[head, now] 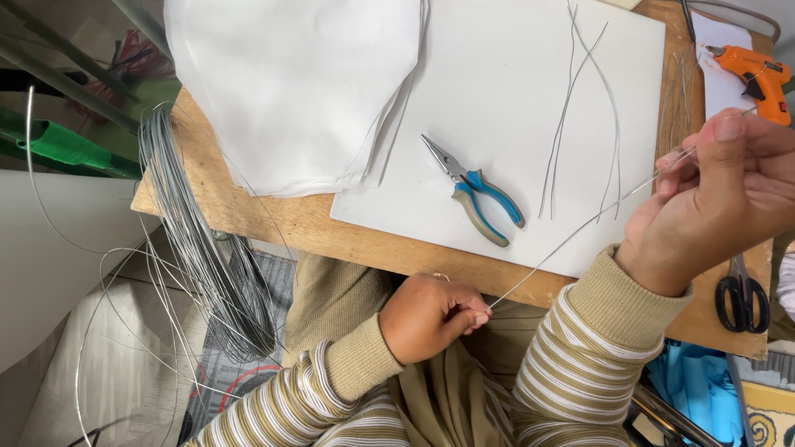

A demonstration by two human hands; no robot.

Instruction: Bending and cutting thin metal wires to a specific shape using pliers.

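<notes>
Wood table (273, 222) carries a white board (513, 99), pliers (474, 190), cut wires (580, 108), glue gun (749, 76) and scissors (743, 294) — wire coil (199, 248) hangs off its left edge. I see one wire (580, 232) stretched over the table's near edge — left hand (431, 316) pinches its low end, right hand (720, 207) pinches the high end.

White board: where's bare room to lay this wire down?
Free: the white board between the pliers and the cut wires, and its strip below the pliers. Crowded: white fabric upper left, wire coil off the left edge, glue gun and scissors right.
</notes>
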